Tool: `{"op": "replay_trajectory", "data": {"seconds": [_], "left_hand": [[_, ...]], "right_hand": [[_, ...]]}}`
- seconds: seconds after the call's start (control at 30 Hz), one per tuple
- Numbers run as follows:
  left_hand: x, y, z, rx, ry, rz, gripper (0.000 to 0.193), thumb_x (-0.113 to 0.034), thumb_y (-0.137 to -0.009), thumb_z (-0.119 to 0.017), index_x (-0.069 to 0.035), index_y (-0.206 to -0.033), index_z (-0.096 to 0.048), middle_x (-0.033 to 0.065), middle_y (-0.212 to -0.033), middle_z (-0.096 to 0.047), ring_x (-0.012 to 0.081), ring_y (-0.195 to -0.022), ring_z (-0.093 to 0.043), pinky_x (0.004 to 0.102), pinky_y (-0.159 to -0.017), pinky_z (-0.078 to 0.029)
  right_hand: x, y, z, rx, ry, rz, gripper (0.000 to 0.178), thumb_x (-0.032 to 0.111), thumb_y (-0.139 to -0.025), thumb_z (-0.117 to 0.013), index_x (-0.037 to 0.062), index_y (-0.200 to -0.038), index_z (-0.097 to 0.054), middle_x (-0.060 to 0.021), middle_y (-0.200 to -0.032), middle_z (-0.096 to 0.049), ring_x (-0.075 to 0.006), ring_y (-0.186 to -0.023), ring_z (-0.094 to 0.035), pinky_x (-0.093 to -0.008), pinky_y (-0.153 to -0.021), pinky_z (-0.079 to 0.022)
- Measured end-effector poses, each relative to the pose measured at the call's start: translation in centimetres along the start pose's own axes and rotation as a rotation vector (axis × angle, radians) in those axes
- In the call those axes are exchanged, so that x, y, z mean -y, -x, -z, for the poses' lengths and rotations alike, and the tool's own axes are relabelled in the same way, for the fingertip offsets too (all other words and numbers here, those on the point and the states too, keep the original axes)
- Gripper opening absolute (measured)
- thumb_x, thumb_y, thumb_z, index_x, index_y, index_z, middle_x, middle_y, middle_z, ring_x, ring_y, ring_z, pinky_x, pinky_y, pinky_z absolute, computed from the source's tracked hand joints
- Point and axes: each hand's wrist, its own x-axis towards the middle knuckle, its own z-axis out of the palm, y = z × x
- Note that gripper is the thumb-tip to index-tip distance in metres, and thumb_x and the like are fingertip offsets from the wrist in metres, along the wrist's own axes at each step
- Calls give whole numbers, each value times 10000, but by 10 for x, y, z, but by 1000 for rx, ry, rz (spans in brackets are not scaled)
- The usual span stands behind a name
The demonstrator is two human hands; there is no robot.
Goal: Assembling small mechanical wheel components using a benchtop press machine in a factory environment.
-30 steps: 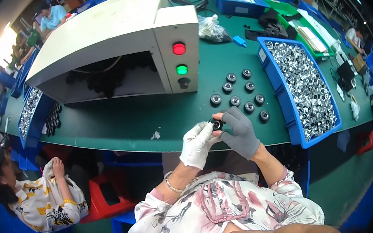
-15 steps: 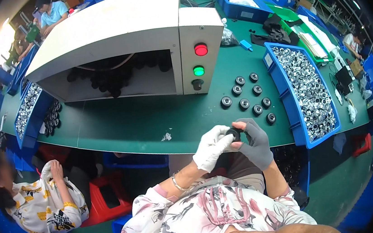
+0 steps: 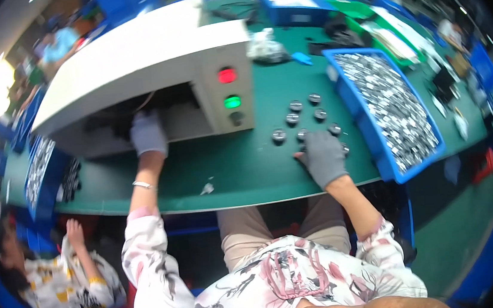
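My left hand (image 3: 148,134), in a white glove, reaches into the opening of a white metal machine (image 3: 128,58). Its fingertips are blurred against the dark round parts (image 3: 111,123) inside, so what they touch is hidden. On the right, my right hand (image 3: 322,157) in a grey glove lies over the near end of a group of black round parts with shiny centres (image 3: 292,118). Its fingers stretch forward and its thumb stands apart to the left. Nothing shows between them, though the palm side is hidden and partly covers some parts.
A blue bin of small silvery metal parts (image 3: 389,109) stands right of my right hand. Red and green round lights (image 3: 229,86) sit on the machine's front. Another blue bin (image 3: 45,178) and black parts (image 3: 69,180) lie at far left. A person (image 3: 61,281) sits left.
My hands were together at the table edge around a black round part. The left has moved left and forward into the machine; the right has moved forward onto the group of parts.
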Motion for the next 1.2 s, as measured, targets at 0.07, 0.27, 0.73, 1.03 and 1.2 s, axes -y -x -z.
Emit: {"op": "replay_trajectory", "data": {"seconds": [0.07,0.27,0.73,1.03,1.2], "left_hand": [[9,-10,-17,160,-63,79,266,-131,-893,-571,-118,-1138,-673,175,-1149,-633,341,-1052,-639,434,-823,-557],[22,-15,-31,60,113,69,182,-122,-878,-623,-88,-1050,-672,212,-1202,-613,374,-1069,-631,454,-867,-535],[-56,75,82,153,1753,687,270,-172,-957,-680,-9,-1160,-609,66,-927,-634,137,-735,-607,274,-601,-522],[-176,114,166,652,2593,705,377,-314,-974,-659,20,-1135,-596,131,-1101,-620,194,-936,-619,300,-809,-572],[-215,121,172,692,2604,604,369,-283,-945,-703,10,-1148,-605,118,-1117,-626,198,-970,-635,316,-841,-572]], "right_hand": [[-6,1,-9,-66,-2,36,409,286,-720,-826,76,-1014,-634,-116,-920,-605,-311,-863,-611,-429,-752,-487],[-52,23,66,-381,-146,23,291,215,-788,-775,48,-984,-641,-139,-888,-627,-322,-841,-644,-416,-734,-513],[-223,-47,94,69,-25,-277,304,304,-853,-713,55,-1025,-687,-195,-959,-677,-369,-945,-656,-460,-857,-503],[-178,-24,119,-185,-298,-176,150,71,-901,-626,9,-1037,-616,-120,-828,-637,-224,-712,-619,-362,-699,-496],[-73,13,125,108,-842,29,212,123,-948,-533,15,-1066,-672,-100,-929,-604,-187,-857,-608,-321,-788,-485]]}}
